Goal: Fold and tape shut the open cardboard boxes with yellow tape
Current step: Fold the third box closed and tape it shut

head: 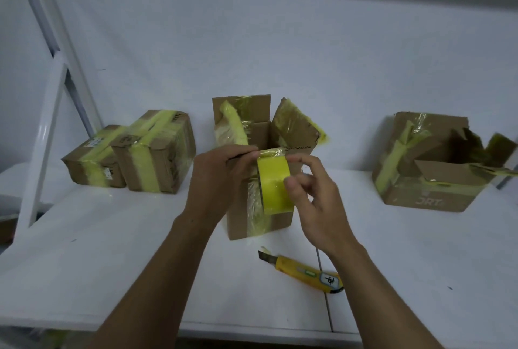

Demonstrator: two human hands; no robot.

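An open cardboard box (pixel 260 130) stands at the table's middle, its flaps up and streaked with old yellow tape. In front of it I hold a roll of yellow tape (pixel 274 183). My left hand (pixel 221 177) grips the roll from the left, thumb and fingers at its top. My right hand (pixel 311 194) pinches the roll's right side, fingers curled, thumb on the yellow face. A second open box (pixel 437 163) with torn flaps sits at the right.
Two taped-shut boxes (pixel 131 152) sit side by side at the left. A yellow utility knife (pixel 305 270) with its blade out lies on the white table (pixel 112 236) near the front edge. White shelf posts (pixel 56 68) rise at the far left.
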